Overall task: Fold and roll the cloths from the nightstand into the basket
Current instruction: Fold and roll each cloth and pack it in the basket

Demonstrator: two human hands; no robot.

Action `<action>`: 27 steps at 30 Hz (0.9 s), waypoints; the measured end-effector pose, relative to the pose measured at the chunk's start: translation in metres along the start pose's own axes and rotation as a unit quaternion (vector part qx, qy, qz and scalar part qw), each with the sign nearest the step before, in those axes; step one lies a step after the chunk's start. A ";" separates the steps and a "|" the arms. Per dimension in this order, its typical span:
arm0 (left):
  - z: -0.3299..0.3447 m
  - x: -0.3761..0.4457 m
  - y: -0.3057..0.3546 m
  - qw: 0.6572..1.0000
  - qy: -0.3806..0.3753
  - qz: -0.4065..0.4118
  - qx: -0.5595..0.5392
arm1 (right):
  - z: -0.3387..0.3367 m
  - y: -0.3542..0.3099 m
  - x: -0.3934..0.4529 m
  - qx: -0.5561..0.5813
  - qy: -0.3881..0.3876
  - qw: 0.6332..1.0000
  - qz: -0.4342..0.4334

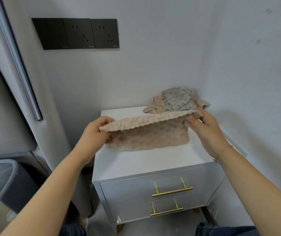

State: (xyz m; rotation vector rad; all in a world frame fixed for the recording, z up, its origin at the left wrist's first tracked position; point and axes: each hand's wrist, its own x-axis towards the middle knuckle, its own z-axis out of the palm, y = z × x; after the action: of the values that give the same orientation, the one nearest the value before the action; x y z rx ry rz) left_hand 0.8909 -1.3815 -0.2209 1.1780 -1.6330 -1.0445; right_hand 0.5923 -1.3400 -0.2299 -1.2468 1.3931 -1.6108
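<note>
Two hands over a white nightstand [146,160], one beige fluffy cloth [146,132] stretched between them, doubled over, lower layer touching the top. At far left, basket [8,178], grey, on the floor. On the wall, three black plates [75,33], two with sockets; lettering too small to read. Left hand [93,135] pinching the cloth's left corner, thumb above, fingers curled beneath. Right hand [206,132] pinching the right corner between thumb and fingertips. Behind, heaped at the back right corner: one grey cloth [178,100] atop beige cloths [155,106], count unclear. Below, two brass drawer handles [172,191].
</note>
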 end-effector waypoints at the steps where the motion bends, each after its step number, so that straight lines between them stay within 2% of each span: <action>1: 0.000 0.003 0.003 0.999 0.011 0.027 -0.033 | 0.003 -0.005 0.002 0.018 0.003 0.999 -0.032; 5: -0.004 -0.002 0.011 0.993 0.053 0.102 -0.031 | 0.002 -0.021 -0.014 0.009 0.001 0.996 -0.092; 7: -0.010 -0.013 0.014 0.993 0.026 0.109 0.020 | -0.006 -0.025 -0.029 -0.016 -0.029 0.995 -0.089; 10: -0.027 -0.030 0.010 0.982 -0.143 0.066 0.104 | -0.026 -0.032 -0.046 -0.069 -0.113 0.991 -0.033; 12: -0.040 -0.039 0.001 0.947 -0.286 0.002 0.146 | -0.042 -0.035 -0.053 -0.104 -0.218 0.969 0.046; 14: -0.046 -0.045 -0.010 0.913 -0.372 -0.057 0.155 | -0.051 -0.035 -0.059 -0.141 -0.298 0.935 0.130; 16: -0.044 -0.047 -0.017 0.918 -0.358 -0.079 0.154 | -0.051 -0.032 -0.061 -0.174 -0.302 0.922 0.171; 20: -0.030 -0.041 -0.012 0.965 -0.229 -0.073 0.109 | -0.044 -0.015 -0.046 -0.207 -0.193 0.944 0.167; 24: -0.015 -0.019 -0.013 0.982 -0.134 -0.125 0.049 | -0.035 0.001 -0.027 -0.218 -0.109 0.955 0.171; 27: 0.003 0.002 -0.025 0.981 -0.058 -0.150 0.108 | -0.024 0.013 -0.019 -0.327 -0.065 0.933 0.133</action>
State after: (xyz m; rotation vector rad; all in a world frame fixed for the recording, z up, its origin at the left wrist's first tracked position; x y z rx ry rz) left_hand 0.8942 -1.3883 -0.2454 1.5697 -1.7285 -1.1617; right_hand 0.5750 -1.3175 -0.2463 -1.4084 1.9967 -0.8793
